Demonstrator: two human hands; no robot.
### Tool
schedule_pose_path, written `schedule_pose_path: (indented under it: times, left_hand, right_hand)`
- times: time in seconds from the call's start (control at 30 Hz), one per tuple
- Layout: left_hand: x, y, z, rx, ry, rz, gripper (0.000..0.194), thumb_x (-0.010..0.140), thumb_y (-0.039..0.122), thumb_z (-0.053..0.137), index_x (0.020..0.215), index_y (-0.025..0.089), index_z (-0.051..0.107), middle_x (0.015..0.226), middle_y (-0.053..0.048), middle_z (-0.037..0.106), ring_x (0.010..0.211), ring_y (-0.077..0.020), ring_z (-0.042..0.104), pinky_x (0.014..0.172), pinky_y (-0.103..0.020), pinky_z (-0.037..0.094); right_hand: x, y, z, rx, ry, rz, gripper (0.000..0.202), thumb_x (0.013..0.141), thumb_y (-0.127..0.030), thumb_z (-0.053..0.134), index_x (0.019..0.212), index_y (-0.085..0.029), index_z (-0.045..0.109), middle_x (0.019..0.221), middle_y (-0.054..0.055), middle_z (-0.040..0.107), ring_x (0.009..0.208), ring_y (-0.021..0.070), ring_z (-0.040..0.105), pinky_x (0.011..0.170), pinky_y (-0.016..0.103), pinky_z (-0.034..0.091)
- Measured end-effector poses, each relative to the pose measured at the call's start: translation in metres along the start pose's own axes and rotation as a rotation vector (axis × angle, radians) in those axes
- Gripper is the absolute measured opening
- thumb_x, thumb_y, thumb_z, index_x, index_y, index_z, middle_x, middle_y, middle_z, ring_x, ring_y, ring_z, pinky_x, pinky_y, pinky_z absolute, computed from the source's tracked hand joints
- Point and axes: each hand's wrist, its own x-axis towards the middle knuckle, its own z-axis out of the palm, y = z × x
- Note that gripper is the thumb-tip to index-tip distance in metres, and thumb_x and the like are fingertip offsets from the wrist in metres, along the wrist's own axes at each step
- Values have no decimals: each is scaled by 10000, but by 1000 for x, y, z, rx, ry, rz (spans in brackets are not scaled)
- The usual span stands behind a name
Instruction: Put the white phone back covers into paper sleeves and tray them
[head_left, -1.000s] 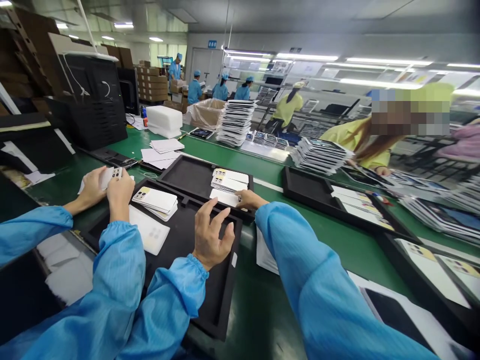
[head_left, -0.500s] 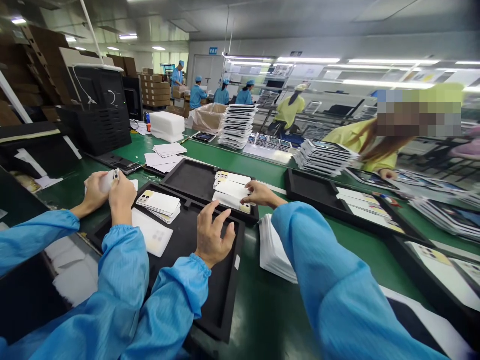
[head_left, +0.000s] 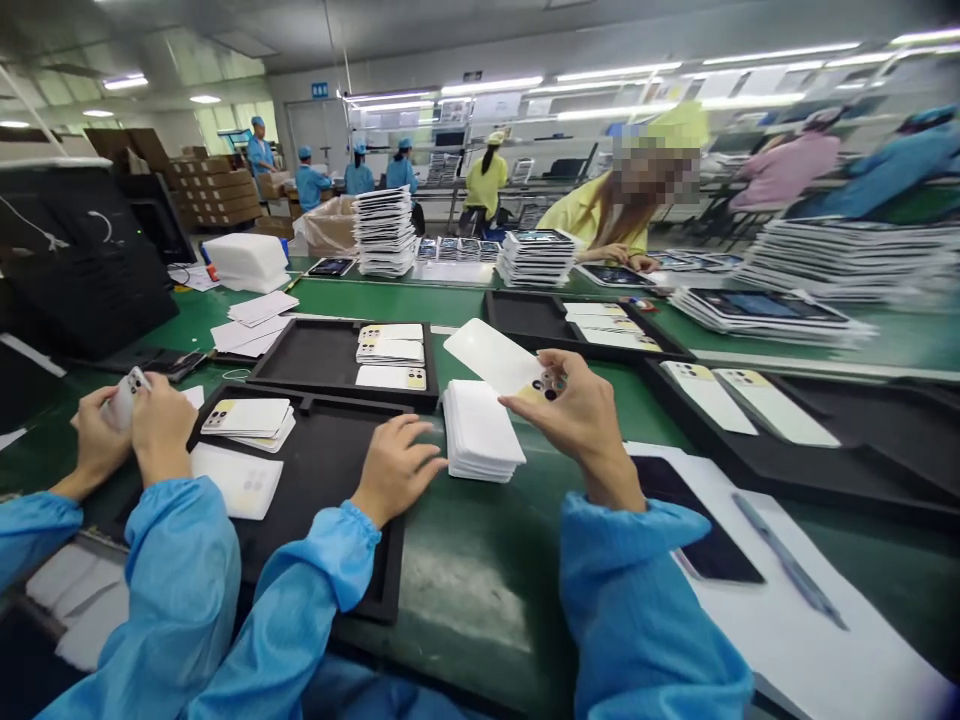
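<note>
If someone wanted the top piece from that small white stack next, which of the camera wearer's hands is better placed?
Probably the left hand: it looks empty, and its fingers are right beside the white stack. The right hand is close too, but it is holding a white panel.

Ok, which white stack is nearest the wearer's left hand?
The plain white sheets on the green table, just off the left hand's fingertips; unlike the panel piles in black trays, they show no camera rings.
</note>
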Motion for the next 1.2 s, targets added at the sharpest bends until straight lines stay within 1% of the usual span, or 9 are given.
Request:
schedule_pose_path:
  times: [0.07, 0.2, 0.33, 0.47, 0.63, 0.77, 0.9, 1.1, 1.2]
  left_hand:
    - [12, 13, 11, 41, -162, 78, 113, 822, 329, 692, 822, 223, 732, 1105, -68, 698, 1126, -263, 591, 851, -423, 525]
    - [40, 35, 30, 209, -479, 34, 228, 834, 341, 668, 976, 169, 713, 1257, -121, 629, 1151, -317, 568, 824, -461, 530]
    - [61, 40, 36, 267, -774, 14, 183, 889, 201, 545, 904, 139, 717, 1061, -128, 687, 1002, -286, 633, 785, -425, 519]
    - [72, 39, 33, 210, -832, -100, 193, 882, 191, 549, 908, 150, 737, 1045, -120, 706, 1016, -281, 644, 784, -381, 512]
    - [82, 33, 27, 78, -926, -265, 261, 853, 420, 637, 964, 219, 761, 939, -55, 750, 933, -212, 674, 729, -272, 502]
    - [89, 31, 21, -101, -1013, -357, 277, 879, 361, 604, 1047, 196, 749, 983, -59, 752, 940, -183, 665, 734, -235, 480]
    - [89, 28, 10, -68, -779, -423, 204, 842, 322, 643, 953, 205, 769, 943, -41, 751, 904, -180, 659, 721, -242, 477]
    - [78, 3, -45, -15, -9, -492, 94, 799, 239, 674, 745, 189, 732, 778, -10, 713, 679, -110, 609, 662, -220, 459]
    - [66, -17, -74, 123, 206, -555, 92, 786, 177, 642, 745, 188, 723, 756, -7, 686, 613, -99, 570, 632, -220, 440]
  right_hand:
    - [-5, 5, -4, -15, 4, 14, 655, 583, -458, 741, 1131, -131, 593, 1006, 132, 681, 830, 261, 621, 755, 384, 501]
    - [-5, 13, -11, -4, 11, -25, 637, 617, -474, 716, 1148, -146, 586, 1023, 129, 677, 833, 268, 618, 750, 389, 496]
    - [-5, 19, -21, 23, 33, -26, 615, 625, -502, 707, 1128, -169, 589, 992, 120, 677, 816, 275, 621, 737, 394, 493]
    - [-6, 19, -31, 60, 52, 30, 599, 604, -506, 709, 1098, -185, 602, 991, 128, 675, 806, 294, 623, 733, 416, 496]
    - [-7, 11, -36, 88, 54, 65, 598, 610, -590, 675, 1055, -195, 613, 979, 142, 669, 813, 334, 614, 728, 451, 475]
    - [-7, 4, -39, 88, 8, 106, 701, 606, -701, 594, 1054, -162, 609, 952, 164, 644, 818, 366, 600, 735, 483, 454]
    - [-8, 0, -42, 79, 26, 140, 721, 591, -775, 556, 1024, -200, 606, 899, 141, 621, 783, 344, 580, 727, 484, 443]
    - [-10, -2, -46, 73, 96, 166, 742, 607, -753, 598, 1055, -163, 626, 870, 146, 616, 797, 343, 590, 730, 493, 452]
    - [-12, -5, -35, 56, 106, 27, 623, 695, -648, 607, 1090, -167, 622, 963, 163, 649, 856, 339, 611, 744, 463, 464]
